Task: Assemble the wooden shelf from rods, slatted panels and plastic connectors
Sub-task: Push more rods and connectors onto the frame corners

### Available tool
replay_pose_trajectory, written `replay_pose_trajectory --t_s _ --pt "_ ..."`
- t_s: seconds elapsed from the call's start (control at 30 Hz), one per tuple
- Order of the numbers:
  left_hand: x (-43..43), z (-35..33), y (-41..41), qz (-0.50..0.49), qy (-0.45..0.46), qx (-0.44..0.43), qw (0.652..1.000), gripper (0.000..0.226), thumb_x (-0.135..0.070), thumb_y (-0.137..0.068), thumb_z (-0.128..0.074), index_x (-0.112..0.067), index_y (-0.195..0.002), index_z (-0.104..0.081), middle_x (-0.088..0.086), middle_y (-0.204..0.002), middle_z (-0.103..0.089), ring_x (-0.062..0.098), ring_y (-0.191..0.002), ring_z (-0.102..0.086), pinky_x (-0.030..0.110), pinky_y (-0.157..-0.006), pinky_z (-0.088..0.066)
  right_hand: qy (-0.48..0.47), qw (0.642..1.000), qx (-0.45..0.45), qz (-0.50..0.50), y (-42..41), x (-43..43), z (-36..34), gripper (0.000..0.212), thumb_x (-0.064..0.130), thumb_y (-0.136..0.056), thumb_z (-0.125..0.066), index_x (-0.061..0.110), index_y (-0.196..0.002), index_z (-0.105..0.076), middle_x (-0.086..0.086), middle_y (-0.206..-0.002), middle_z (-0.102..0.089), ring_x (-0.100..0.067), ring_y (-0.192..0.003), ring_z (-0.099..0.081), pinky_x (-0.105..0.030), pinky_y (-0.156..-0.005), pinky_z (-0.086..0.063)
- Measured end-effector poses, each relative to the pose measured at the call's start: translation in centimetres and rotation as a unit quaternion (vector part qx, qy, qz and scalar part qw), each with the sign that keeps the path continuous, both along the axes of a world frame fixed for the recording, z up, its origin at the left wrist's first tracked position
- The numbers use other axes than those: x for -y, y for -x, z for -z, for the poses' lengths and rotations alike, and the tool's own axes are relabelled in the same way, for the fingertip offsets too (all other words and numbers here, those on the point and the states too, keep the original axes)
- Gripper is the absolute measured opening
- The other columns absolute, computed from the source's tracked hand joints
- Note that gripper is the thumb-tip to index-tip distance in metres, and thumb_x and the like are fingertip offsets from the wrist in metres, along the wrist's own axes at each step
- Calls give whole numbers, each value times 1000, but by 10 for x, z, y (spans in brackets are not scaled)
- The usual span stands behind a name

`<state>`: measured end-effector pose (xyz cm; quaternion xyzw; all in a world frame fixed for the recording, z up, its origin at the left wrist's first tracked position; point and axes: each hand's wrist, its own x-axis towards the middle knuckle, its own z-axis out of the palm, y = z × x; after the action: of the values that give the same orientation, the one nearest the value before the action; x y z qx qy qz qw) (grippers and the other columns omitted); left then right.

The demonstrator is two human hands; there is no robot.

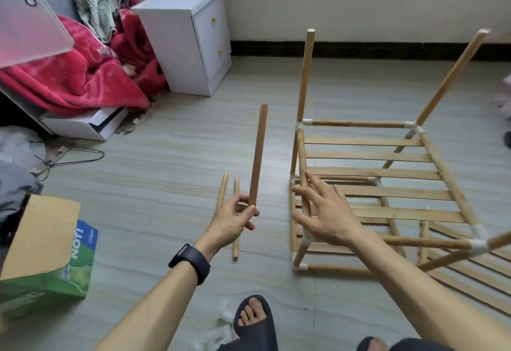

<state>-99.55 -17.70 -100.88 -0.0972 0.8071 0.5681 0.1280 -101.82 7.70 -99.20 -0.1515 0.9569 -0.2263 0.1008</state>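
In the lower middle of the frame the left hand (pixel 235 218) pinches the bottom end of a rod (pixel 258 154) between thumb and curled fingers. The rod stands nearly upright, leaning a little to the right, above the floor (pixel 166 157). A black watch (pixel 190 263) sits on that wrist.

Just right of it the right hand (pixel 326 215) is spread wide and holds nothing. Its fingers lie over the near left rail of the frame (pixel 414 124); whether they touch the rail cannot be told.

The frame fills the right half of the frame. Its rods are joined by white connectors (pixel 478 245), it carries a slatted panel (pixel 381 173), and two legs point up towards the wall. A second panel (pixel 470 273) lies flat on the floor at lower right.

Two loose rods (pixel 236 240) lie on the floor behind the left hand. At upper left stand a white cabinet (pixel 190 38) and a red blanket (pixel 83 80); a green box (pixel 47 254) is at lower left.
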Motion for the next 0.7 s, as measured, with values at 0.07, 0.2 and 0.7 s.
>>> replay_pose_trajectory --t_s 0.07,0.2,0.7 --pt "-13 -23 -8 49 20 -27 998 10 -28 -100 -61 -29 -110 -58 -9 -94 -76 13 -70 -73 25 -65 -50 79 996 11 36 -14 -5 -7 60 58 -92 -61 35 -146 -48 1 -159 -40 -17 -146 -35 -49 -122 -25" --pt "-31 -54 -15 137 74 -55 986 8 -28 -99 -63 -29 -107 -62 -8 -94 -75 14 -69 -73 34 -70 -57 378 910 62 162 -34 -17 -41 54 52 -93 -64 27 -140 -51 -1 -132 -65 -15 -110 -69 -39 -96 -57" --pt "-49 -90 -24 52 -29 -82 995 19 -23 -85 -81 -30 -103 -76 -10 -91 -78 11 -68 -71 20 -62 -55 667 665 67 329 -47 -92 -80 13 27 -108 -47 21 -113 -56 5 -113 -76 -17 -102 -70 -32 -76 -54"
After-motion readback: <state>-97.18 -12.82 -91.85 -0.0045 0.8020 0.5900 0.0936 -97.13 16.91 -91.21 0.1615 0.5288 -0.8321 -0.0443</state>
